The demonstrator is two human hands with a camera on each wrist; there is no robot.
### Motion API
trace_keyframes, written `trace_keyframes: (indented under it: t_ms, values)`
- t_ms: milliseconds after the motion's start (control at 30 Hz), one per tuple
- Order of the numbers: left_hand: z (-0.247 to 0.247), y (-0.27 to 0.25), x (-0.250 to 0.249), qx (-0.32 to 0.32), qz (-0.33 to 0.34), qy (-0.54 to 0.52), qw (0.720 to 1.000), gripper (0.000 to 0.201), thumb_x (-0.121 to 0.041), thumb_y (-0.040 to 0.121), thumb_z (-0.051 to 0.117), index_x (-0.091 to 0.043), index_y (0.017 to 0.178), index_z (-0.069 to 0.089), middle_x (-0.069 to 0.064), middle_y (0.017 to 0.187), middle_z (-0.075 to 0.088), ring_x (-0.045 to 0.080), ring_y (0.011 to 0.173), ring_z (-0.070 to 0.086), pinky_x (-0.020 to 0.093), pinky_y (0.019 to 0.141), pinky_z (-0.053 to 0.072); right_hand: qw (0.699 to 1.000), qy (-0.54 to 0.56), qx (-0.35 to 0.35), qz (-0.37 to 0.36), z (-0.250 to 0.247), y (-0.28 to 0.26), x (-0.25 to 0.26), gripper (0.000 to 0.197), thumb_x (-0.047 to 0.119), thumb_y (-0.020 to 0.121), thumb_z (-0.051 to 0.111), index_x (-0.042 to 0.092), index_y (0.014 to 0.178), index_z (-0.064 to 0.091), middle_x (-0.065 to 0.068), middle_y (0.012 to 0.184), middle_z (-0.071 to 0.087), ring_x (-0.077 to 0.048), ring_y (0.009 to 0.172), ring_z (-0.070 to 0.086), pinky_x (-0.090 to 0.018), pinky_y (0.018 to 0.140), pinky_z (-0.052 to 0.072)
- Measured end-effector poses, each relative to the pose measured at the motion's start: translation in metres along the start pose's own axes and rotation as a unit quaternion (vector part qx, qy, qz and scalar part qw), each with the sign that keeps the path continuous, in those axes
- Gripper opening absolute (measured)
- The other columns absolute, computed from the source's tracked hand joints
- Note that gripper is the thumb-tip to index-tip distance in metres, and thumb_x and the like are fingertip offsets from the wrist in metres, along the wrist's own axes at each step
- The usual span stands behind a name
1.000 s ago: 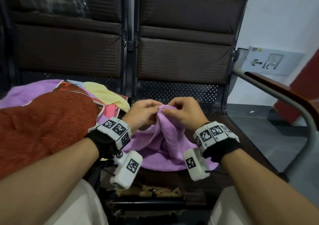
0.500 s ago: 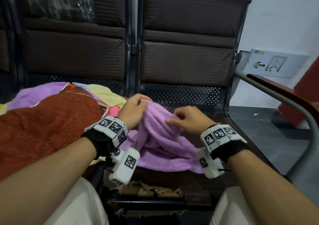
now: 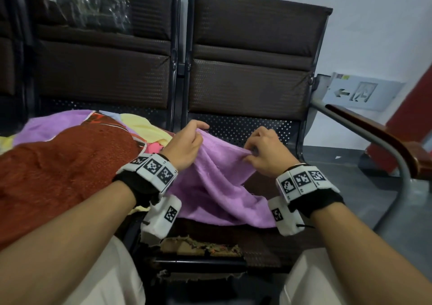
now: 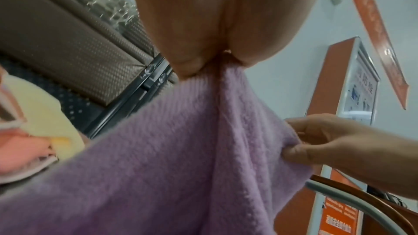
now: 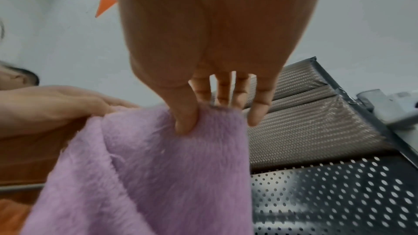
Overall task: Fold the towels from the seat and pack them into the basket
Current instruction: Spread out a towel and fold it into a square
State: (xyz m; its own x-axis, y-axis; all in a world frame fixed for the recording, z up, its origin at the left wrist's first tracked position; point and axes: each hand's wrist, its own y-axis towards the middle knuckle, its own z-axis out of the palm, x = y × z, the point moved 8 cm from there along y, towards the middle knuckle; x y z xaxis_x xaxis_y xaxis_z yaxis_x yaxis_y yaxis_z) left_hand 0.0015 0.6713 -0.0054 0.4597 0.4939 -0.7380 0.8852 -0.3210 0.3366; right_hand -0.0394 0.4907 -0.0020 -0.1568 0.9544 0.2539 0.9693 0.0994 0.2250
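A lilac towel hangs over the right-hand seat, lifted by its top edge. My left hand pinches the left end of that edge; in the left wrist view the left hand grips the lilac towel. My right hand pinches the same edge further right, and the right wrist view shows the thumb and fingers of this right hand closed on the lilac towel. The lower part of the towel lies on the seat. No basket is in view.
A pile of towels covers the left seat, with a rust-red one on top and purple, yellow and pink ones under it. Brown padded backrests stand behind. A metal armrest with a wooden top runs along the right.
Both hands were together at one bunched point of the lilac towel. They have moved apart along its top edge, the right hand going right, and the edge is now stretched between them.
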Motion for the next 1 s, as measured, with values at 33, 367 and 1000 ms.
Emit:
trace_keyframes:
  t_ms: [33, 367, 1000]
  values:
    - [-0.006, -0.002, -0.006, -0.007, 0.016, 0.019, 1.000, 0.031, -0.008, 0.096, 0.035, -0.012, 0.124, 0.049, -0.002, 0.079, 0.057, 0.012, 0.068, 0.053, 0.019, 0.064, 0.036, 1.000, 0.023, -0.015, 0.013, -0.006, -0.003, -0.001, 0.007, 0.015, 0.082, 0.062, 0.016, 0.089, 0.060, -0.005, 0.102, 0.053, -0.025, 0.101, 0.049, -0.034, 0.086, 0.043]
    - [-0.092, 0.003, -0.094, -0.104, 0.090, 0.130, 0.982, 0.024, -0.012, 0.086, 0.050, -0.010, 0.107, 0.063, 0.017, 0.100, 0.068, 0.032, 0.093, 0.062, 0.031, 0.079, 0.044, 0.932, 0.215, -0.285, 0.062, -0.132, -0.007, 0.022, 0.009, 0.023, 0.079, 0.067, 0.019, 0.085, 0.073, 0.003, 0.076, 0.069, -0.014, 0.078, 0.063, -0.022, 0.069, 0.042]
    - [-0.102, 0.060, -0.093, -0.133, 0.015, 0.046, 0.990, 0.028, -0.007, 0.097, 0.034, -0.003, 0.115, 0.055, 0.018, 0.119, 0.061, 0.031, 0.112, 0.054, 0.028, 0.087, 0.035, 0.914, 0.269, -0.270, 0.139, -0.143, 0.032, 0.002, 0.013, 0.017, 0.087, 0.058, 0.017, 0.094, 0.068, -0.003, 0.093, 0.069, -0.014, 0.086, 0.057, -0.022, 0.075, 0.042]
